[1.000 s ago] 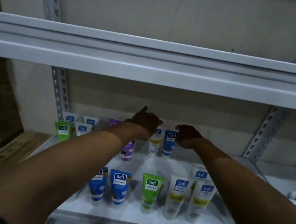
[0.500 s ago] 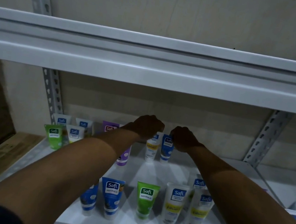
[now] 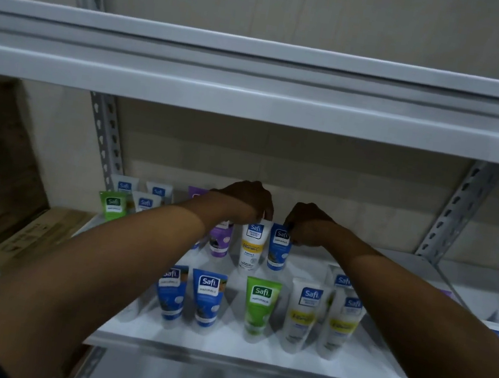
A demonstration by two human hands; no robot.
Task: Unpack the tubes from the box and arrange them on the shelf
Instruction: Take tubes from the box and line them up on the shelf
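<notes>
Head view: both bare forearms reach in over the white shelf (image 3: pixel 250 349), under the upper shelf beam (image 3: pixel 256 92), and the two hands sit close together near the back wall.
Left hand (image 3: pixel 246 203): fingers curled downward, closed on the top edge of the white and yellow tube (image 3: pixel 252 244); the fingertips (image 3: pixel 265 215) rest on its crimped end.
Right hand (image 3: pixel 309 225): fingers curled, pinching the upper right corner of the blue tube (image 3: pixel 278 248).
White and yellow tube: stands cap down, directly below the left hand, label facing the camera.
Blue tube: stands cap down, just beside the white and yellow tube on its right, below and left of the right hand; the two tubes look to be touching at the top.
Purple tube (image 3: pixel 220 241): stands just left of the held pair, partly hidden by the left wrist.
Front row (image 3: pixel 259 307): two blue, one green and two white tubes stand cap down near the shelf's front edge, well apart from the hands.
Back left group (image 3: pixel 113 205): one green tube and three white tubes stand by the left upright.
Cardboard boxes (image 3: pixel 37 231): stacked to the left of the shelf.
</notes>
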